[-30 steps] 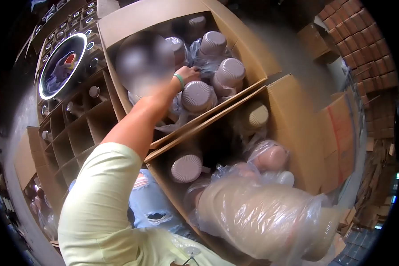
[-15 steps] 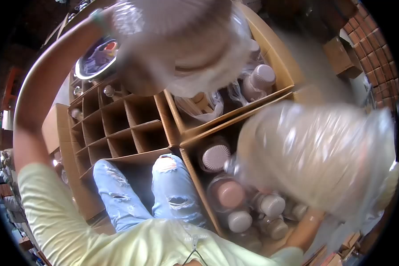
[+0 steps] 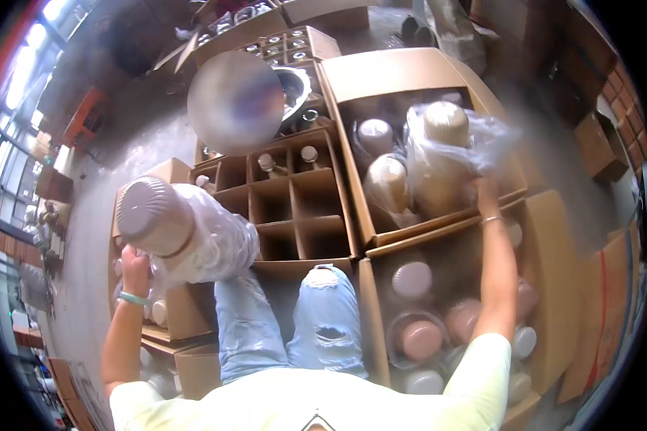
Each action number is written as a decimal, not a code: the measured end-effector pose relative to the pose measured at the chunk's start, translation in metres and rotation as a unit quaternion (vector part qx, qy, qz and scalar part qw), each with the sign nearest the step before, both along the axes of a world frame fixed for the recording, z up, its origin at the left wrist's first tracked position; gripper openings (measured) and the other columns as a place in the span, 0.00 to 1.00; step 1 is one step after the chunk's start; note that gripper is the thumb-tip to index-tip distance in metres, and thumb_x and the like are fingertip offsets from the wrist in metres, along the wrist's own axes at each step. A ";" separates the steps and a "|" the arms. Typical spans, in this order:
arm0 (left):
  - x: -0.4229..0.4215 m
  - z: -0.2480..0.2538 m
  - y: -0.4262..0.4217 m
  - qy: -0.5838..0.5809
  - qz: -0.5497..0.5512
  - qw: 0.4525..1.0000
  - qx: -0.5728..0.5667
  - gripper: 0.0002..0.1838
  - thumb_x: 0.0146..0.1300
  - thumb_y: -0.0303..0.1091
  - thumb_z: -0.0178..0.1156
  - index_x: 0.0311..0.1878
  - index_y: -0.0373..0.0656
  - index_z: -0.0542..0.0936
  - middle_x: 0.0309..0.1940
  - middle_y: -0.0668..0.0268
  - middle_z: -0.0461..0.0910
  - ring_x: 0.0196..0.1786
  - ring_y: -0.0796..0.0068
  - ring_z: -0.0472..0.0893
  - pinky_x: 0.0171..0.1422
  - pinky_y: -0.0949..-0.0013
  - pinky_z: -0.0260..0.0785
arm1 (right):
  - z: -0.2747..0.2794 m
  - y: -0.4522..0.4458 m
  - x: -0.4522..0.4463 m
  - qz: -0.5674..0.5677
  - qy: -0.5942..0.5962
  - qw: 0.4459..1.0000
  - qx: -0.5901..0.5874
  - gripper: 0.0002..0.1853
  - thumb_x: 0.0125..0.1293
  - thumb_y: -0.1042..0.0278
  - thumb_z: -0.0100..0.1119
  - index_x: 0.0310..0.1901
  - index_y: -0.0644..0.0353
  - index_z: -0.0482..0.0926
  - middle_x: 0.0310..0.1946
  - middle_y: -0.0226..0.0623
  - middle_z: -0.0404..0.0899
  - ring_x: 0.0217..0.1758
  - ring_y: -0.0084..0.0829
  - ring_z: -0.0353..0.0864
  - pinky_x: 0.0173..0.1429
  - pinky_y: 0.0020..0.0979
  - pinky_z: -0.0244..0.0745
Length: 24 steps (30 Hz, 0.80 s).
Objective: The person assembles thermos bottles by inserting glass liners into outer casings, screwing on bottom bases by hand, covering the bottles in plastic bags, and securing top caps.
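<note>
My left hand (image 3: 135,269) grips a mauve thermos flask (image 3: 151,215) with a ribbed cap, wrapped in clear plastic. It is tilted above the left side of my knees, cap toward the upper left. My right hand (image 3: 486,188) is at the wrapped base of a cream thermos flask (image 3: 446,126) in the upper right carton (image 3: 402,75). Its fingers are closed at the clear bag and partly hidden by it. Beside that flask stand another cream flask (image 3: 387,179) and a mauve one (image 3: 374,135), also in plastic.
A divided carton (image 3: 302,267) ahead of my knees holds a few narrow-necked bottles (image 3: 309,154). The lower right carton (image 3: 372,316) contains several pink and white-capped flasks (image 3: 420,339). A metal basin (image 3: 298,86) sits behind. A round blur covers part of the upper view.
My left hand has brought the mauve flask down and left, toward my knees. My right hand has moved its wrapped flask from the right side up into the upper right carton. The view has shifted.
</note>
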<state>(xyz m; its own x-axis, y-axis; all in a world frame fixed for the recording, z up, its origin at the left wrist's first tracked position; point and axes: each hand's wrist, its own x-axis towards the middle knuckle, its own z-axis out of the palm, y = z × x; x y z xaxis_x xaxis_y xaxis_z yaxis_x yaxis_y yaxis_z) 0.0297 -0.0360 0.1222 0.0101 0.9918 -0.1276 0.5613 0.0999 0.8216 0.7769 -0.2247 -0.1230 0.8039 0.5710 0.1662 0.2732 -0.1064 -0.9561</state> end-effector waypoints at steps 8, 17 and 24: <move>-0.054 -0.011 -0.034 -0.181 -0.019 0.983 0.037 0.25 0.44 0.23 0.52 0.49 0.33 0.80 0.40 0.66 0.81 0.40 0.76 0.78 0.45 0.76 0.69 | 0.075 0.008 -0.033 0.078 -0.256 0.766 -0.585 0.26 0.61 0.47 0.61 0.56 0.55 0.84 0.58 0.50 0.80 0.66 0.47 0.75 0.73 0.55 0.62; 0.070 -0.083 -0.014 -0.137 -0.181 0.974 -0.001 0.23 0.51 0.27 0.57 0.54 0.35 0.77 0.43 0.65 0.80 0.43 0.75 0.78 0.47 0.72 0.71 | 0.233 0.091 -0.347 0.456 -0.511 0.713 -0.150 0.15 0.65 0.54 0.60 0.47 0.54 0.84 0.41 0.33 0.85 0.44 0.30 0.81 0.46 0.38 0.80; -0.004 -0.072 -0.059 -0.192 -0.175 0.966 0.012 0.24 0.52 0.25 0.61 0.55 0.35 0.75 0.44 0.64 0.79 0.42 0.74 0.78 0.46 0.72 0.71 | 0.276 0.070 -0.597 0.526 -0.468 0.680 0.203 0.20 0.64 0.51 0.62 0.52 0.55 0.80 0.45 0.35 0.82 0.50 0.34 0.78 0.53 0.40 0.73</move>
